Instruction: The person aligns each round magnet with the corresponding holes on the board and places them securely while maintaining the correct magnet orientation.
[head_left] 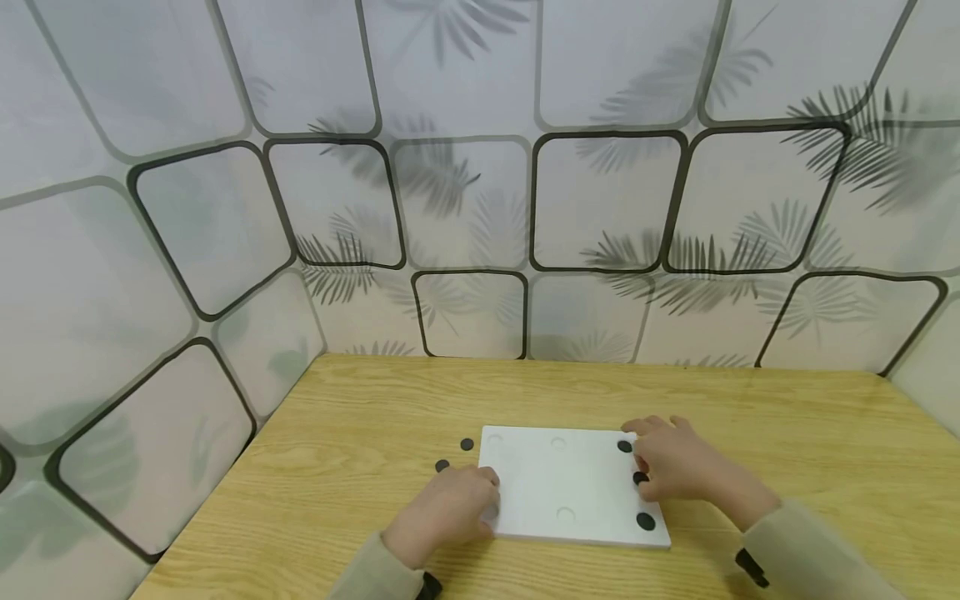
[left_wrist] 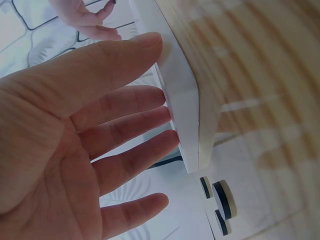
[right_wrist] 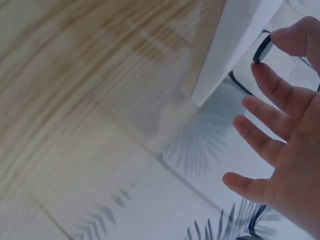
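A flat white board point(head_left: 555, 483) with shallow round recesses lies on the table. My right hand point(head_left: 678, 462) is over its right edge and pinches a black disc point(right_wrist: 262, 49) between thumb and index finger, the other fingers spread. In the head view that disc overlaps the right side of the board, between a far black disc point(head_left: 625, 447) and a near black disc point(head_left: 646, 522), both set on the board. At the board's left edge rests my left hand point(head_left: 450, 508), its thumb and fairly straight fingers touching the side, as the left wrist view point(left_wrist: 90, 130) shows.
Loose black discs lie on the table left of the board, one farther point(head_left: 467, 444) and one nearer point(head_left: 442, 465) beside the left hand. The wooden table point(head_left: 352, 417) runs back to a patterned curtain point(head_left: 465, 208) behind and at the sides.
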